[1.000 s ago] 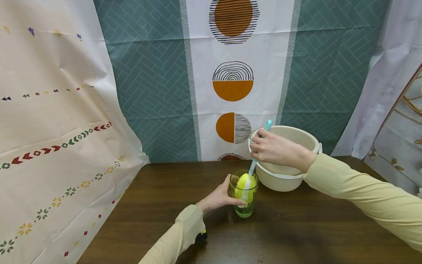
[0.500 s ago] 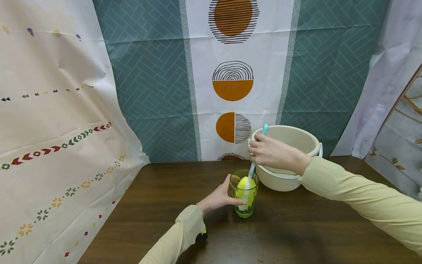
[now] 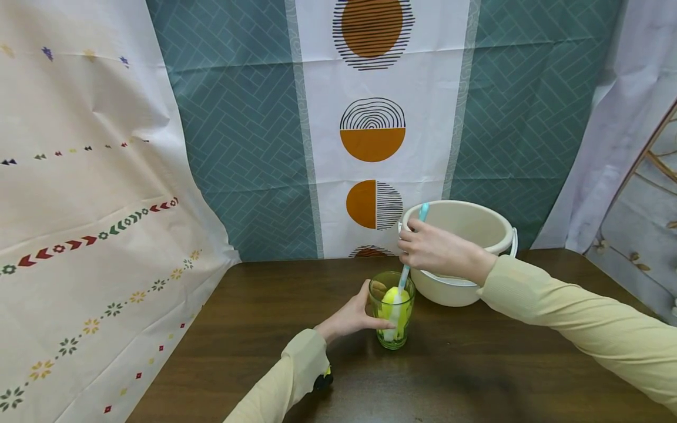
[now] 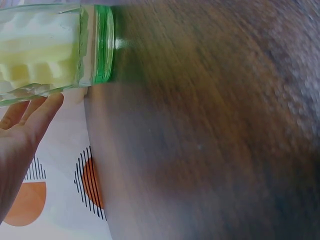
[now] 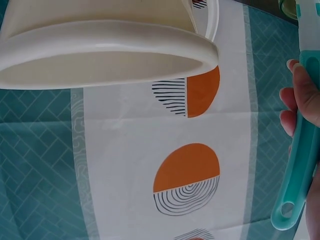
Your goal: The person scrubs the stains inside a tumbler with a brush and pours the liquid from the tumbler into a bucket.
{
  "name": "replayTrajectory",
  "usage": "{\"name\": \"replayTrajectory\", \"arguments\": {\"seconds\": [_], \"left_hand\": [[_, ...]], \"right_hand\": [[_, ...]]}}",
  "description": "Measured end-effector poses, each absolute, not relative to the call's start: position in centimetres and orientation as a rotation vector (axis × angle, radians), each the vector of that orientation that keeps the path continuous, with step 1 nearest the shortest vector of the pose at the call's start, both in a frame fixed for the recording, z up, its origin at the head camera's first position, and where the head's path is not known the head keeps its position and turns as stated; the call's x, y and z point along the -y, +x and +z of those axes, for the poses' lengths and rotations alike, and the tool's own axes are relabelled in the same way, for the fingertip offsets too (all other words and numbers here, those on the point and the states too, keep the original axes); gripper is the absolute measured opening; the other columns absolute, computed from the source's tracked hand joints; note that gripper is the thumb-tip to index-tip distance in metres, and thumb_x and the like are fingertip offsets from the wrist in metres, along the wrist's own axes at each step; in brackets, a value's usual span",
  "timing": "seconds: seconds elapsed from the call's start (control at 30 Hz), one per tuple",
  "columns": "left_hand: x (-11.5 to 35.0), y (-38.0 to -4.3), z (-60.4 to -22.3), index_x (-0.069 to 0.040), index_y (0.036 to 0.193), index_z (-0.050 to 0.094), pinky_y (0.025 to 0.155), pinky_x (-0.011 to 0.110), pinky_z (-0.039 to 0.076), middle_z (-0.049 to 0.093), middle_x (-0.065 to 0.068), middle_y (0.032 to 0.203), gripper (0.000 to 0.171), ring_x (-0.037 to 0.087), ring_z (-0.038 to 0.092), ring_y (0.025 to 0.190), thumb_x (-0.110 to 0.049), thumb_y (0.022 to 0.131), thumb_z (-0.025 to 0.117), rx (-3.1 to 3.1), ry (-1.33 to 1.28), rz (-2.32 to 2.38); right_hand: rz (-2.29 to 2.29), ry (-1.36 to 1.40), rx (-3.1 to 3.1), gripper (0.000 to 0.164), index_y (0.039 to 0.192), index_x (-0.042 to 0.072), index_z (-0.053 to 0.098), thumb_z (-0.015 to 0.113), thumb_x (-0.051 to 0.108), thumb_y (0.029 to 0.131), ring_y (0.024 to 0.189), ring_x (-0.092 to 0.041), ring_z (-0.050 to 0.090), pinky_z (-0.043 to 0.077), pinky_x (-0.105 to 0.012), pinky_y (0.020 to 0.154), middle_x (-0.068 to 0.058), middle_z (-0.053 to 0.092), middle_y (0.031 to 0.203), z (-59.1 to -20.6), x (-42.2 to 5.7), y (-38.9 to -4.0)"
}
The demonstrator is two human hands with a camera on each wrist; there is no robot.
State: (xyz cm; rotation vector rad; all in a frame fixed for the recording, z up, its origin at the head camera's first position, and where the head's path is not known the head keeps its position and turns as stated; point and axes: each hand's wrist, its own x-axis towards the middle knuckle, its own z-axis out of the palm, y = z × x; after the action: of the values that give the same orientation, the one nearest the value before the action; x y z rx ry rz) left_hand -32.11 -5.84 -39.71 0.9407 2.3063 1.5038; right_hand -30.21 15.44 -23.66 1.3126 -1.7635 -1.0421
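Observation:
A green-tinted drinking glass (image 3: 390, 342) stands upright on the brown table, with my left hand (image 3: 350, 317) gripping its side, thumb in front and fingers round the back. My right hand (image 3: 438, 248) holds the teal handle (image 5: 295, 165) of a cup-cleaning brush above the glass. The brush's yellow-and-white sponge head (image 3: 395, 298) sits inside the glass, its shaft tilted slightly right. In the left wrist view the pale sponge shows through the wall of the glass (image 4: 106, 45), near its thick green base. Part of the left fingers is hidden behind the glass.
A cream bucket (image 3: 449, 294) with a white handle stands right behind the glass, partly hidden by the right hand. Patterned cloths (image 3: 238, 147) hang along the back and both sides of the table (image 3: 254, 317). A small black-and-yellow item (image 3: 324, 379) shows at the left cuff.
The right hand has moved slightly down and left, and the sponge head now sits lower in the glass. The left hand and the glass have stayed in place.

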Motion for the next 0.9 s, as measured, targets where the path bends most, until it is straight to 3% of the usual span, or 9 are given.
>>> {"name": "replayTrajectory", "arguments": {"seconds": [0.9], "left_hand": [[5.93, -32.03, -39.67, -0.018, 0.124, 0.031, 0.087, 0.034, 0.035, 0.045, -0.004, 0.113, 0.071, 0.011, 0.044, 0.105, -0.035, 0.072, 0.076, -2.329, 0.929, 1.487]], "right_hand": [[-0.996, 1.334, 1.793, 0.005, 0.078, 0.017, 0.064, 0.068, 0.018, 0.075, 0.078, -0.023, 0.049, 0.031, -0.035, 0.072, -0.005, 0.056, 0.076, -23.62, -15.62, -30.19]]}}
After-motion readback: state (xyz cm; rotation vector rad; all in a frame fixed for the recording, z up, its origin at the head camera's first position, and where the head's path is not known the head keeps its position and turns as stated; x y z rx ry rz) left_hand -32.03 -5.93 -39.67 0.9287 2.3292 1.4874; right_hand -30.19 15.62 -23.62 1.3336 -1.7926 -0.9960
